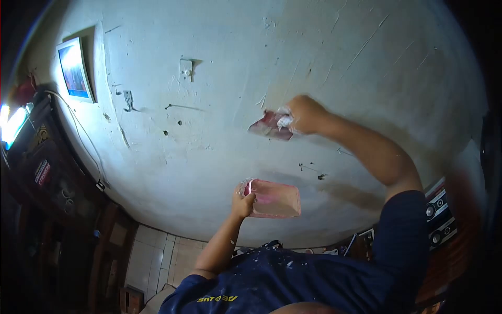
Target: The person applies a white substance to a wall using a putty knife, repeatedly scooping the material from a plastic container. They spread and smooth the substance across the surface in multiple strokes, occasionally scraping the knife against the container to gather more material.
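Note:
My right hand (307, 115) is closed around a putty scraper, its wide reddish blade (269, 127) angled against the pale wall (225, 131). White paste coats the fingers and the part of the scraper beside them. Lower down, my left hand (243, 201) grips the short side of a pink plastic tub (277, 199), thumb over the rim. The tub is tilted so its inside shows, smeared with pale residue. White flecks dot the front of my dark blue shirt (293, 267).
A framed picture (74, 69), a white switch plate (186, 69) and a metal hook (128, 100) are on the wall, among nails, holes and cracks. Dark wooden cabinets (68, 209) stand at left beside a lit lamp (14, 125). Speakers (436, 220) are at right.

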Demonstrator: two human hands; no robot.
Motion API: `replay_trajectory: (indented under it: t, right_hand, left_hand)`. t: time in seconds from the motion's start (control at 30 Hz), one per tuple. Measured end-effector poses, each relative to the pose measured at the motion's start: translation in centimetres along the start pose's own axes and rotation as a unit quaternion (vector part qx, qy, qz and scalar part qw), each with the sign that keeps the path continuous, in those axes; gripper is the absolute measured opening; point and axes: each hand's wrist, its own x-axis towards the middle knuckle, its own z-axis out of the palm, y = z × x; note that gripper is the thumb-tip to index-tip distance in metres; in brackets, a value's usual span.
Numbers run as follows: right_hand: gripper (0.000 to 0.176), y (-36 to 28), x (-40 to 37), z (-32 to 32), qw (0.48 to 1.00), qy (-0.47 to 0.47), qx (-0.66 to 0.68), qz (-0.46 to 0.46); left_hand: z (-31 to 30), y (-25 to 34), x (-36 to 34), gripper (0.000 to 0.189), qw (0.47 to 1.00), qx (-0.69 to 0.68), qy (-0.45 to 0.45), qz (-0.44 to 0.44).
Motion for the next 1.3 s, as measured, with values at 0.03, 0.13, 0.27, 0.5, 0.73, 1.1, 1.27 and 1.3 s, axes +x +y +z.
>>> replay_trajectory:
  t: [0.03,0.13,0.27,0.5,0.73,1.1,1.27,1.3]
  right_hand:
    - [0.027,0.6,0.7,1.4,1.0,0.006,-0.004,0.0]
    - [0.021,1.9,2.9,0.9,0.991,0.045,-0.125,0.006]
    - [0.025,5.4,4.1,-11.9,0.949,0.252,-0.18,0.061]
    - [0.014,4.0,0.3,-19.3,0.978,0.2,-0.023,0.052]
    - [0.022,2.2,-2.3,5.1,0.995,0.01,-0.089,0.052]
    - [0.022,7.6,-5.4,-13.1,0.961,0.254,-0.081,0.074]
    - [0.025,4.6,-6.7,1.8,0.991,0.082,0.074,0.08]
    - [0.022,4.7,-6.3,5.5,0.994,0.077,0.05,0.058]
  left_hand:
    - [-0.1,0.0,-0.2,0.036,1.0,0.006,-0.004,-0.023]
    - [0.1,1.9,-0.7,0.039,1.0,-0.004,0.002,0.004]
    - [-1.0,-0.2,-0.7,0.039,1.0,0.001,0.025,0.004]
    - [-1.5,0.6,-0.4,0.038,0.999,-0.025,0.02,0.023]
    - [-1.9,0.1,-0.5,0.043,0.999,-0.015,-0.013,-0.026]
    - [-1.9,1.8,-0.4,0.039,0.999,-0.045,0.007,0.005]
    - [-2.1,1.0,-0.2,0.04,0.994,0.058,-0.026,0.094]
    - [-1.8,1.6,-0.2,0.04,0.999,-0.012,-0.027,0.034]
